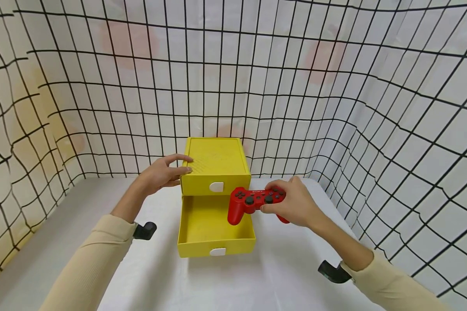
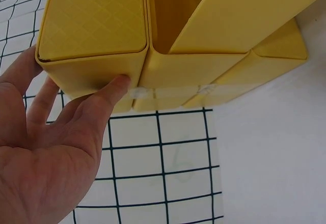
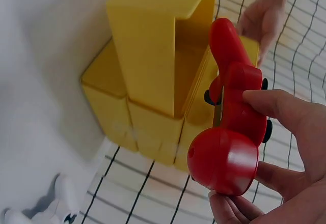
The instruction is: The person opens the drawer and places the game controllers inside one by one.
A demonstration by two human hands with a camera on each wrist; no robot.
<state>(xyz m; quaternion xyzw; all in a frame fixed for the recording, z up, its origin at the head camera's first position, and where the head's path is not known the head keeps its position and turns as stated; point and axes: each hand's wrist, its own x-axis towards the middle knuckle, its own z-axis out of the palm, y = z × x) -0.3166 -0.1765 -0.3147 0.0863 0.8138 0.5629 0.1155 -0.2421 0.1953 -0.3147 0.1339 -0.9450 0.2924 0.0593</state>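
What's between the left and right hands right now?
Between the left hand and the right hand, the head view shows the yellow drawer unit with one drawer pulled out, and the red Sony game controller, gripped in the right hand.

The controller (image 1: 258, 198) looks smooth, glossy plastic; the cabinet (image 1: 216, 156), matt plastic, crosshatched on top; the sleeves (image 1: 97, 255), finely ribbed cloth.

Red game controller (image 1: 257, 199), black sticks and buttons facing head camera, held off surface (image 1: 288, 280) by right hand (image 1: 295, 201), at box's 4 o'clock. Yellow drawer box (image 1: 202, 185) upright, left hand (image 1: 164, 173) touching its 10 o'clock; white-tabbed drawer (image 1: 190, 249) pulled out toward 6.
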